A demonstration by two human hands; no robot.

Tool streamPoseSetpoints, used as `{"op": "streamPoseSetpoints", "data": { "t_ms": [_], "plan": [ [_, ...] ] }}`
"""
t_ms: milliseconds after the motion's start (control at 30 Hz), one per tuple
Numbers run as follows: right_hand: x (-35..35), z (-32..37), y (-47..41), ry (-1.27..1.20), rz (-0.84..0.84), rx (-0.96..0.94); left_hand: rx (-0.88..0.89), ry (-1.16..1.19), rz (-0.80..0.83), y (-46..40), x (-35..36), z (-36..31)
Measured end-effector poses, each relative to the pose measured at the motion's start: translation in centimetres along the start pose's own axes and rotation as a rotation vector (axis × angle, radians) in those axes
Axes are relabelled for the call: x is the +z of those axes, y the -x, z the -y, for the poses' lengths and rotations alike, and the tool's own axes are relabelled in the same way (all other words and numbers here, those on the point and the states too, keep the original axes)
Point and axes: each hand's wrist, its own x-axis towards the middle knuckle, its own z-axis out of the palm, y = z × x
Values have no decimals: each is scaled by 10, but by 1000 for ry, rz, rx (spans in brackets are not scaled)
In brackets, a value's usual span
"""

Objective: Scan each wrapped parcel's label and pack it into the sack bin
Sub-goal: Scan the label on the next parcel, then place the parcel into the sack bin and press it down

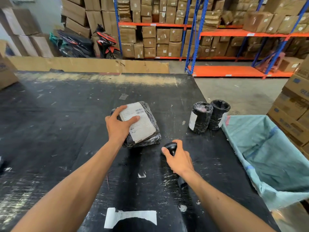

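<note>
Right now the left hand (119, 126) lies spread over the near-left part of a flat wrapped parcel (142, 124), thumb on the white label (139, 122) and fingers curled round the far-left edge, pinning it to the black table (66, 114) more than lifting it. The right hand (180, 159) is closed round a black handheld scanner (169, 147), whose rounded head pokes out past the thumb toward the parcel's near corner; its handle end shows below the wrist.

The parcel sits mid-table, label up, its long axis running from far-left to near-right, with the barcode (139, 111) at the far end. The thumb rests just beside the printed lines, clear of the barcode itself.

Two risks seem likely. Glossy film over the label could throw glare and spoil the read if the scanner is aimed steeply. And should the left thumb slide toward the far end, it would cover the bars.

To the right stand two upright cylindrical parcels (209, 116) in black wrap, touching each other, near the table's right edge. Just beyond them hangs the open green woven sack (267, 148), its mouth beside the edge; a hasty sweep with the flat parcel could knock the cylinders over or off the table.
</note>
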Motion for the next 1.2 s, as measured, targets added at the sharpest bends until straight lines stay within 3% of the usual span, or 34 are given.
{"op": "streamPoseSetpoints", "data": {
  "t_ms": [100, 267, 367, 467, 567, 733, 833, 1067, 1200],
  "plan": [
    [-2, 4, 0, 56, 17, 2, -7, 7, 3, 2, 3, -1],
    [-27, 22, 12, 390, -53, -89, 5, 26, 43, 3, 9, -12],
    [-56, 24, 3, 198, -91, -218, 14, 106, 111, 6, 17, -28],
    [-87, 24, -13, -179, -54, -320, 14, 200, 222, 15, 36, -46],
    [-116, 27, -23, -373, 23, -355, 9, 240, 314, 31, 65, -59],
    [-156, 1, -36, -350, 81, -480, 73, 237, 421, 61, 129, -75],
    [-187, -32, -38, -345, 49, -441, 92, 183, 449, 82, 172, -81],
    [-270, -123, -53, -442, 6, -318, -28, 209, 755, 114, 271, -80],
    [-309, -174, -66, -485, -84, -239, -92, 192, 710, 135, 328, -66]
  ]
}}
